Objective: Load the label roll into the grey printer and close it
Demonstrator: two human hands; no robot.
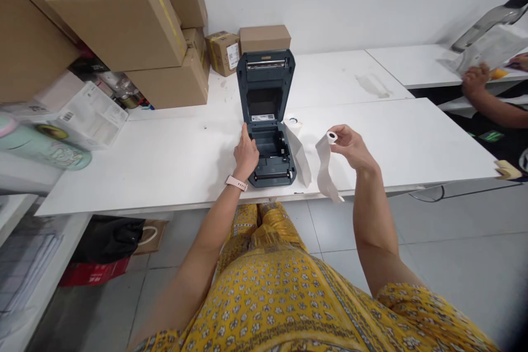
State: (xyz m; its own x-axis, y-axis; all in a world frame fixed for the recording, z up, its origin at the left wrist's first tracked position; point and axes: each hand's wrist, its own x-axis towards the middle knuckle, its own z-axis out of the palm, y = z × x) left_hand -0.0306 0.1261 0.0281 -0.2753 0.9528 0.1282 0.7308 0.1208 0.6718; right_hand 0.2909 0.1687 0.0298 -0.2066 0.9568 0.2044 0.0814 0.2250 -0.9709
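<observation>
A dark grey label printer stands on the white table with its lid raised; its roll bay looks bare. My left hand grips the printer's left edge, with a pink band around the wrist. To the right of the printer, my right hand pinches a small white paper roll by its end. A strip of paper hangs unrolled from it towards the table's front edge. Between that strip and the printer lies another roll of white paper, its strip loose along the printer's side.
Cardboard boxes are stacked at the back left, with smaller boxes behind the printer. A mint-green bottle lies by a white box at left. At far right a co-worker's hands hold a plastic bag.
</observation>
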